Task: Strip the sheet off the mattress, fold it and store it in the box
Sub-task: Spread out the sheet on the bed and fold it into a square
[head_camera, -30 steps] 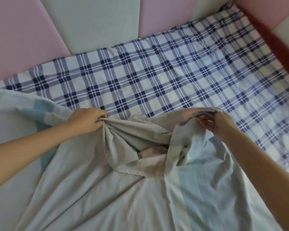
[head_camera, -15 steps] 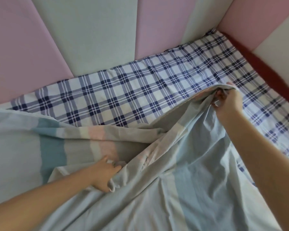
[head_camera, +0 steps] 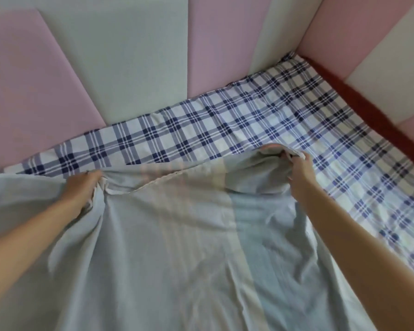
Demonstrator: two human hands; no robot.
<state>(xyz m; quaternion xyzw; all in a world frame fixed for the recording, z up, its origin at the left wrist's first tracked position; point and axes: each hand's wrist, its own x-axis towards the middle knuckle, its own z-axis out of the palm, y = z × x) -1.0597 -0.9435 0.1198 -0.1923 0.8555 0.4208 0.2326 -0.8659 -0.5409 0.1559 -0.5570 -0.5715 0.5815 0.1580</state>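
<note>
"Where's the sheet?"

"The pale striped sheet (head_camera: pixel 177 247) lies over the near part of the plaid-covered mattress (head_camera: pixel 225 120) — its far edge is bunched up."

"And your hands?"

"My left hand (head_camera: pixel 81 187) grips a gather at that edge. My right hand (head_camera: pixel 299 173) pinches a raised hump of it — fingers curled tight round cloth."

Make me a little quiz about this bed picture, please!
1. True or false: the left grip holds the pale sheet.
2. What pattern is on the cloth lying under that sheet? A dots, B blue checks, C flowers.
3. Which is nearer the red bed edge: the left grip or the right grip?
Key: 1 true; 2 B; 3 right.
</note>
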